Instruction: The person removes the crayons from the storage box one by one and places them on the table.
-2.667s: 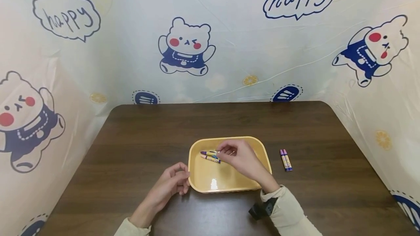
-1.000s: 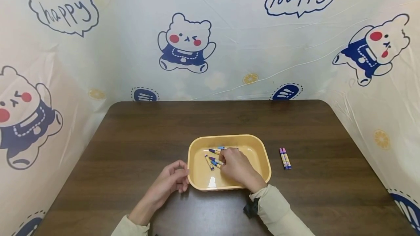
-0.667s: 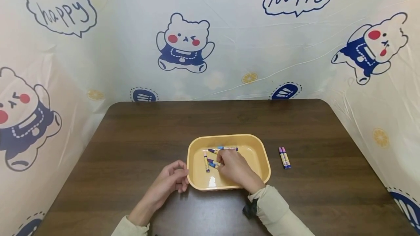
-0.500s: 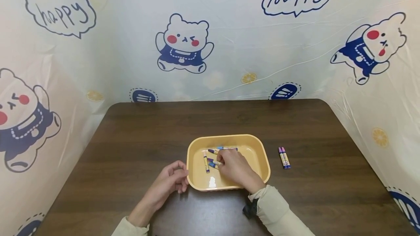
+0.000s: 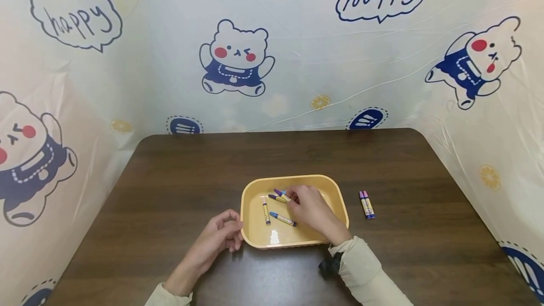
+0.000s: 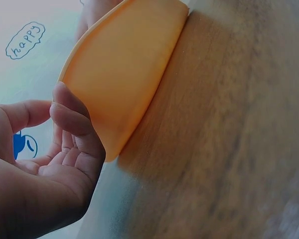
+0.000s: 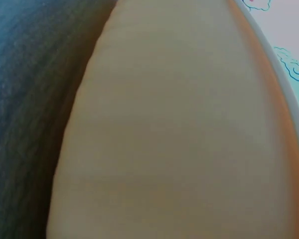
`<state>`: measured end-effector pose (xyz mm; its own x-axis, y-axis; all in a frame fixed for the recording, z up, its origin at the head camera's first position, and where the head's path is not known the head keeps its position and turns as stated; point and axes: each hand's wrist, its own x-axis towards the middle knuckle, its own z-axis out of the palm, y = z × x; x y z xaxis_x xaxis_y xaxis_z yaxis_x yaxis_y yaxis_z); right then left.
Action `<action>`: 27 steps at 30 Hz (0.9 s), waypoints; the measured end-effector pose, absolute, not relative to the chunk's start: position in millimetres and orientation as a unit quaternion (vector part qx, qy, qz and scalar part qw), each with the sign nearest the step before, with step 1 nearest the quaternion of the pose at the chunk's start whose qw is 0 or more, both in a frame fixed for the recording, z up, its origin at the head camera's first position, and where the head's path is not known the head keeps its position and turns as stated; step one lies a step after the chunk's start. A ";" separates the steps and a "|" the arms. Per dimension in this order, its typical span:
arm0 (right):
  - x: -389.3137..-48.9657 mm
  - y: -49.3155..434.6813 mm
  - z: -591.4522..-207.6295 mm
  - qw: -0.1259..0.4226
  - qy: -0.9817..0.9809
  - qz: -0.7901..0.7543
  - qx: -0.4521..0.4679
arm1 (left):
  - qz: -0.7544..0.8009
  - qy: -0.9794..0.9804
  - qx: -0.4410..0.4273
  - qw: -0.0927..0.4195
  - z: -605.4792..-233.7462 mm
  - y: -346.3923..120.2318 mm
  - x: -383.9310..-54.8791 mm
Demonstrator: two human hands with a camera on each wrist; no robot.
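A yellow tray [image 5: 297, 242] holds several paper-wrapped crayons. Over its back middle, my right hand [image 5: 312, 209] pinches a purple-tipped crayon [image 5: 282, 195], whose right end is hidden by the fingers. Just beside it are a dark-tipped crayon [image 5: 276, 198] and part of a light-blue one, mostly covered by the hand. A blue crayon [image 5: 283, 219] lies nearer the front, with a pale peach crayon [image 5: 266, 211] to its left. My left hand [image 5: 221, 233] pinches the tray's left rim; in the left wrist view its thumb and index finger meet at the edge.
Two pink-tipped crayons [image 5: 367, 205] lie side by side on the brown table [image 5: 204, 164], right of the tray. A patterned cloth [image 5: 289, 46] surrounds the table's back and sides. The tray's pale outer wall [image 7: 174, 124] fills most of the right wrist view.
My right hand has lifted the purple-tipped crayon from beside the blue one and moved it toward the tray's back. The peach crayon has turned from slanting to nearly upright in view. My left hand stays put.
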<state>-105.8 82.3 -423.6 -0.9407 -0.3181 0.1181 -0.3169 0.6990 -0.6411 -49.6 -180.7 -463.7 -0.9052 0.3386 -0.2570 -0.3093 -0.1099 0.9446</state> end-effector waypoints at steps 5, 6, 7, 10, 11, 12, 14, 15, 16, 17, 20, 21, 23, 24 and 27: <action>-109.1 85.6 -421.6 0.003 0.908 -0.383 -0.171 | 0.742 0.634 0.007 0.218 -463.0 -180.8 -49.5; -109.8 86.3 -421.0 0.008 0.903 -0.395 -0.168 | 0.742 0.634 0.006 0.218 -462.9 -180.7 -49.5; -110.5 87.0 -420.2 0.015 0.897 -0.410 -0.164 | 0.741 0.635 0.005 0.217 -462.6 -180.6 -49.5; -112.5 89.4 -417.5 0.038 0.878 -0.452 -0.150 | 0.740 0.637 0.008 0.216 -462.1 -180.5 -49.5; -113.0 90.3 -416.6 0.046 0.873 -0.464 -0.142 | 0.740 0.637 0.009 0.215 -462.0 -180.4 -49.4; -113.2 91.3 -415.6 0.052 0.868 -0.475 -0.135 | 0.740 0.637 0.010 0.215 -462.0 -180.4 -49.3; -113.3 92.8 -413.0 0.064 0.861 -0.490 -0.122 | 0.739 0.638 0.015 0.215 -462.0 -180.5 -49.0; -113.2 93.7 -411.5 0.071 0.858 -0.496 -0.113 | 0.739 0.638 0.013 0.215 -461.9 -180.3 -48.8; -113.2 94.4 -410.3 0.077 0.856 -0.500 -0.107 | 0.739 0.639 0.017 0.215 -461.8 -180.5 -48.6; -113.1 95.1 -409.2 0.082 0.853 -0.505 -0.101 | 0.739 0.638 0.016 0.215 -461.7 -180.5 -48.5; -113.6 97.4 -406.6 0.103 0.840 -0.524 -0.090 | 0.739 0.638 0.020 0.216 -460.9 -180.4 -48.2; -113.9 98.3 -406.0 0.109 0.834 -0.533 -0.088 | 0.739 0.638 0.021 0.217 -460.9 -180.5 -48.3; -114.6 100.0 -405.0 0.116 0.822 -0.550 -0.088 | 0.738 0.638 0.023 0.217 -460.5 -180.5 -48.2; -114.7 100.7 -404.4 0.119 0.816 -0.558 -0.088 | 0.738 0.639 0.024 0.217 -460.4 -180.5 -48.2; -115.5 102.9 -403.1 0.121 0.807 -0.571 -0.087 | 0.737 0.639 0.025 0.217 -460.0 -180.6 -48.0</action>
